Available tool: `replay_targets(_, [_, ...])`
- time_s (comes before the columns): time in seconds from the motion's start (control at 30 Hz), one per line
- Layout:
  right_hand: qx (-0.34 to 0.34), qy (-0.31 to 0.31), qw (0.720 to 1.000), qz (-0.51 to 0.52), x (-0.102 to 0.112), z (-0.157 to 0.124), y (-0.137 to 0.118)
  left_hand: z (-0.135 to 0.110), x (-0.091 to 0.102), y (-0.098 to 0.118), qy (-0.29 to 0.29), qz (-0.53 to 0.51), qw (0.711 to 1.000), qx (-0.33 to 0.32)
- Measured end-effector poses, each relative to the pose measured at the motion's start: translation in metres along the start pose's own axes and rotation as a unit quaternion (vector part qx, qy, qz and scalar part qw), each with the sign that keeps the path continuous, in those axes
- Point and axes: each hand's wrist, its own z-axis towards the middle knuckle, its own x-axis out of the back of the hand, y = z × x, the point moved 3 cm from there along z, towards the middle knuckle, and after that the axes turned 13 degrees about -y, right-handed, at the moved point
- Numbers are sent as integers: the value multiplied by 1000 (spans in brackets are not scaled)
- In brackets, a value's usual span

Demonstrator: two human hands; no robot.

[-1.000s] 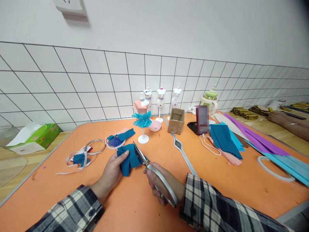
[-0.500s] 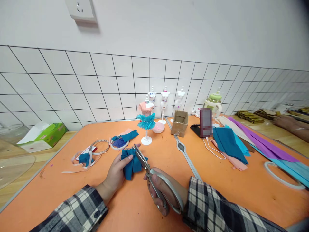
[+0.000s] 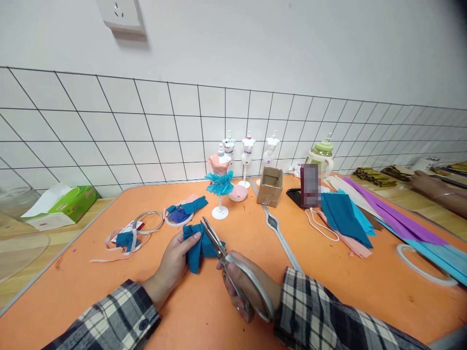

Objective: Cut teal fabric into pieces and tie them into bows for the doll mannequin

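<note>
My left hand (image 3: 174, 260) pinches a folded piece of teal crepe paper or fabric (image 3: 195, 253) between thumb and fingers, above the orange table. Wrapped round the handles of silver scissors (image 3: 251, 279) is my right hand (image 3: 251, 287). The scissor blades lie across the right part of the teal piece, nearly closed, tips pointing up and left. Just beyond stands a small dress form (image 3: 219, 182) with a pink top and a ruffled turquoise skirt on a white stand.
Behind stand several bare mini dress forms (image 3: 248, 150), a pink bowl (image 3: 239, 193) and a cardboard box (image 3: 270, 187). A phone (image 3: 310, 184) leans at right near teal strips (image 3: 345, 218). Ribbon rolls (image 3: 148, 222) and a tissue pack (image 3: 78, 204) lie left. Another person's hand (image 3: 425, 182) is far right.
The scissor handles have come closer together as my right hand squeezes. The teal piece has shifted slightly in my left hand. The whole view has drifted a little.
</note>
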Motion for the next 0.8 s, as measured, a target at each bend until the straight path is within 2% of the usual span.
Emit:
replay_targets(0.43, [-6,45,999,-18,0,1,-2,3,2,-1,1,-8,1000,-5])
replay_targets(0.6, [1,2,998,65,-4,7,4,2,2,-3,-13,-7,1000,5])
replay_targets(0.7, [17,-18,997,68,-5,8,6,2,1,-3,-22,-13,1000,10])
replay_targets(0.8, [30,-12,998,60,-5,6,4,2,-1,-3,-29,-22,999,14])
